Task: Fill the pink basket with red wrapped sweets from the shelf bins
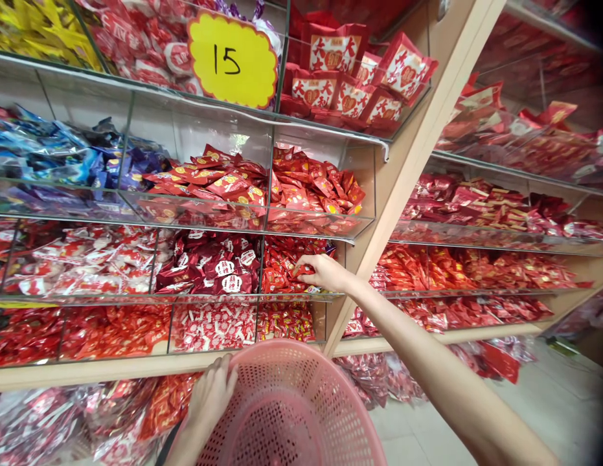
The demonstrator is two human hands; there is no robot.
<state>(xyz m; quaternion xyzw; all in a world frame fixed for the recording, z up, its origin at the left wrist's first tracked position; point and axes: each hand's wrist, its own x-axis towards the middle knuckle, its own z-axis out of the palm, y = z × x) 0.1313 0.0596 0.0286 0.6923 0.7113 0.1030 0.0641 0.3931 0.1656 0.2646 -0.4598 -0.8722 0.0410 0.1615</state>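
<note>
The pink basket (348, 396) is held at its rim by the left hand (214, 389), which is closed over the edge on its left side, just in front of the wooden shelf (111, 367). The right hand (317, 272) is extended into a clear bin of small red packets (276, 260), beside the wooden post (412, 165). Its fingers are curled down among the packets; whether one is grasped cannot be told. To the left of this bin, separated by a divider, maroon packets (204, 266) are heaped; beneath it, red-and-yellow sweets (285, 322) are contained in a lower bin. In the row above, larger red packets (313, 184) are piled behind a clear front. The number 15 is marked on a yellow sign (233, 81) higher up. Under the shelf, filled bags (36, 421) are seen near the floor (403, 450).
</note>
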